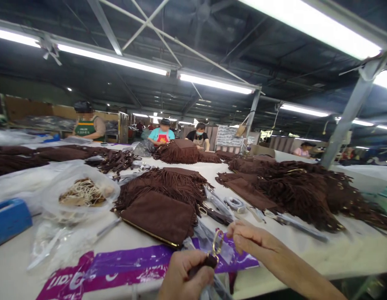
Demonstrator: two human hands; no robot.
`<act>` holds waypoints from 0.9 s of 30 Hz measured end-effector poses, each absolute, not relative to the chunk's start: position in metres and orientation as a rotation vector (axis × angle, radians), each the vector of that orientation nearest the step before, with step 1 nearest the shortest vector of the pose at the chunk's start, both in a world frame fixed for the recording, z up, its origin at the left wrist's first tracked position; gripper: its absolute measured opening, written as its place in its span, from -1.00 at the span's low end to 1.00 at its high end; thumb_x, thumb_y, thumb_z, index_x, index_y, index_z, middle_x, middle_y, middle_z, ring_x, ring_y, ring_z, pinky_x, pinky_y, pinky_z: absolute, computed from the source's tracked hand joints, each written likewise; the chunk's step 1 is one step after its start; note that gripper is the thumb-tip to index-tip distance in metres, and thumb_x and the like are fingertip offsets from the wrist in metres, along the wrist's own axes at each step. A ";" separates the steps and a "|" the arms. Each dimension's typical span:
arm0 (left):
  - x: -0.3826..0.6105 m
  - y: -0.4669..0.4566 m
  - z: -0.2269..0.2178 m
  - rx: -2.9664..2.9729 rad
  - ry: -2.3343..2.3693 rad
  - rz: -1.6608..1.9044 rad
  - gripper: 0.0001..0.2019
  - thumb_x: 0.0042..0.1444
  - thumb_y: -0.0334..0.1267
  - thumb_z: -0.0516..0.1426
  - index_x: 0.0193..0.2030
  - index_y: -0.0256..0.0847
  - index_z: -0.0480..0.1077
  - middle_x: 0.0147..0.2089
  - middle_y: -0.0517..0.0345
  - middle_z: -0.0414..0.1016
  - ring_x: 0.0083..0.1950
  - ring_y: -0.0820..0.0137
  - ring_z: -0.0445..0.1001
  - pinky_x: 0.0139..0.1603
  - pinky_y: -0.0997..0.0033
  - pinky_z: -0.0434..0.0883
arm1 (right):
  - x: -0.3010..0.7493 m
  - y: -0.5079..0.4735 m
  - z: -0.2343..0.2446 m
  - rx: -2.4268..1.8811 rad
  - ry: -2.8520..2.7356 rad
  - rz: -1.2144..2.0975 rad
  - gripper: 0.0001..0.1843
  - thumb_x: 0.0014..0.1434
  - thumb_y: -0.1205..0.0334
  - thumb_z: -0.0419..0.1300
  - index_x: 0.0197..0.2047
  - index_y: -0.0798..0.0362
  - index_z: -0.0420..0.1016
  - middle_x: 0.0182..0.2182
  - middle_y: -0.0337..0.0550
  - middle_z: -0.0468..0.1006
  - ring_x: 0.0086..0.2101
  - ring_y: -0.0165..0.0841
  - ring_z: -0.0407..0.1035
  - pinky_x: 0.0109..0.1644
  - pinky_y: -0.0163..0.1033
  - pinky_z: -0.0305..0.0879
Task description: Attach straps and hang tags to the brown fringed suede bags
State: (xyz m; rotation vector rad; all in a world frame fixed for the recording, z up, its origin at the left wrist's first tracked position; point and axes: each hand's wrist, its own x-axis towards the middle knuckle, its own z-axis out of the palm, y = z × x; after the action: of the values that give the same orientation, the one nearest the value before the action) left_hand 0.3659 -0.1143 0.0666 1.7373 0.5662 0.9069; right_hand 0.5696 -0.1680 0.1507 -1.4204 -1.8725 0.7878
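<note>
My left hand [183, 275] is at the bottom centre, fingers closed round a dark brown strap end that carries a gold metal clasp [217, 243]. My right hand [252, 239] comes in from the right with its fingers pinched together at the clasp's upper edge. Both hands hover over the near edge of the white table [124, 237]. Just beyond them lies a brown suede fringed bag [160, 214], flat, with a gold trim along its near edge.
Piles of brown fringed bags [305, 187] cover the table's right and far side. A clear plastic bag of pale cords [82, 193], a blue box [10, 218] and a purple printed plastic sheet [127, 264] lie at left. Scissors [218, 210] lie mid-table. Several people work at the far end.
</note>
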 end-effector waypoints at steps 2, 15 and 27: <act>0.359 -0.114 0.069 1.963 0.716 1.140 -0.77 0.12 -0.32 0.07 -0.54 -0.27 0.37 -0.54 0.25 0.26 -0.45 0.50 0.22 -0.42 0.54 0.12 | 0.565 -0.173 0.144 -1.549 -1.902 0.705 -0.53 0.29 -0.10 -0.01 -0.55 0.00 0.26 -0.51 -0.26 0.34 -0.41 -0.33 0.26 -0.32 -0.27 0.14; 0.359 -0.110 0.054 2.388 0.752 1.518 -0.81 0.21 -0.46 0.02 -0.24 -0.23 0.46 -0.42 0.13 0.43 -0.38 0.41 0.42 -0.41 0.54 0.30 | 0.528 -0.166 0.112 -1.854 -2.286 0.087 -0.61 0.30 0.20 -0.05 -0.58 -0.01 0.26 -0.58 -0.23 0.52 -0.53 -0.33 0.33 -0.46 -0.21 -0.13; 0.367 -0.118 0.036 2.024 0.429 1.173 -0.76 0.22 -0.35 0.02 -0.08 -0.26 0.47 -0.25 0.01 0.44 -0.21 0.33 0.45 -0.22 0.46 0.40 | 0.522 -0.162 0.106 -1.651 -2.153 0.624 -0.63 0.27 0.22 -0.05 -0.57 0.00 0.30 -0.62 -0.28 0.43 -0.53 -0.37 0.33 -0.43 -0.31 0.09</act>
State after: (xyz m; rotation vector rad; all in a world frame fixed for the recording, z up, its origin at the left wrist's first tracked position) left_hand 0.3668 -0.1180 0.0355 2.0237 0.4288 1.1733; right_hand 0.5222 -0.1624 0.1064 -1.6508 -2.1532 0.6238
